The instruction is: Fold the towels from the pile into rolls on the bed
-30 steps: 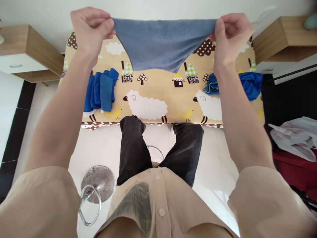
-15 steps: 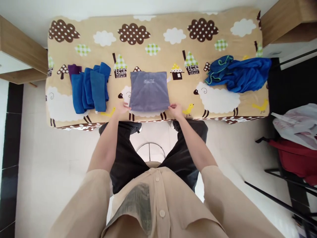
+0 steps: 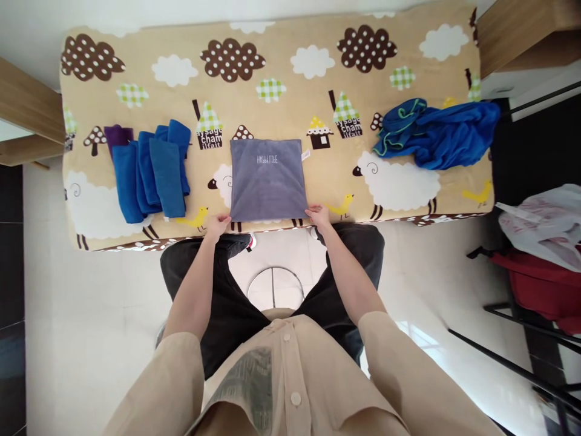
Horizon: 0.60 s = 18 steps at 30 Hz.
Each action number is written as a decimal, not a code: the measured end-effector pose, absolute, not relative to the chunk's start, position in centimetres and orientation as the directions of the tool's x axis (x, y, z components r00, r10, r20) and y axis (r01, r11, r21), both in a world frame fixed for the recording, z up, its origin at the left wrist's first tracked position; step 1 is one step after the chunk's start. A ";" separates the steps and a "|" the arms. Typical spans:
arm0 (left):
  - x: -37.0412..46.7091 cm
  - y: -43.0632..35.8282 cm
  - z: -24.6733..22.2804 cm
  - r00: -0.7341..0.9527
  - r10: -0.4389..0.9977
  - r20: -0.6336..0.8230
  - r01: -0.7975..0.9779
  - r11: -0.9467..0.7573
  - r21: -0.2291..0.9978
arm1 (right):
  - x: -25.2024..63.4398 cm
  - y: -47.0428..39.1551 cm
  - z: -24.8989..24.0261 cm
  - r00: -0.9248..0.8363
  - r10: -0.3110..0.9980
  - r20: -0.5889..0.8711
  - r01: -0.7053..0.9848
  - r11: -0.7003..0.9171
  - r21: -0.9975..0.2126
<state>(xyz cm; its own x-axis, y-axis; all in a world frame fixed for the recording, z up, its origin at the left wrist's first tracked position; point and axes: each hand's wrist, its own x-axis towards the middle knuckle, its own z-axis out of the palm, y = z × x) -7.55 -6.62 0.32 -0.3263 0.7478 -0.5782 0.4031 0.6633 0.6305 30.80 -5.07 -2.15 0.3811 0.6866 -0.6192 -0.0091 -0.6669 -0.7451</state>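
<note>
A grey-blue towel (image 3: 269, 184) with white lettering lies flat on the patterned cover, a small tag at its right edge. My left hand (image 3: 218, 224) pinches its near left corner. At the near right corner, my right hand (image 3: 319, 215) has the cloth between thumb and fingers. To the left are several folded blue cloths (image 3: 167, 175) laid overlapping, with a purple cloth (image 3: 118, 137) partly beneath them. Off to the right sits a crumpled heap of blue cloths (image 3: 458, 134), one with green edging.
The tan cover (image 3: 290, 115) with sheep and clouds spreads over a long low surface. Wooden furniture (image 3: 526, 36) stands at both far ends. On the right are a white plastic bag (image 3: 544, 224), a red item (image 3: 540, 287) and black metal bars. A round metal ring shows between my legs.
The towel lies smoother and reaches nearer to me, its lettering now readable. Both hands are slightly lower at its near corners. The view has shifted a little.
</note>
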 end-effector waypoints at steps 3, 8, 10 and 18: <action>-7.6 -7.7 0.4 -0.335 0.757 -0.562 0.449 0.652 0.611 | 30.9 -5.8 -1.9 0.396 0.678 -0.619 -0.025 -0.666 -0.746; -7.3 -8.8 0.7 -0.297 0.779 -0.552 0.491 0.620 0.611 | 31.2 -6.9 -1.6 0.409 0.655 -0.635 -0.035 -0.684 -0.729; -7.1 -9.0 0.8 -0.284 0.788 -0.546 0.493 0.609 0.621 | 31.3 -7.3 -1.6 0.409 0.649 -0.642 -0.035 -0.692 -0.721; -6.9 -9.4 0.3 -0.283 0.782 -0.556 0.456 0.619 0.639 | 31.5 -8.6 -1.3 0.328 0.690 -0.645 0.005 -0.684 -0.729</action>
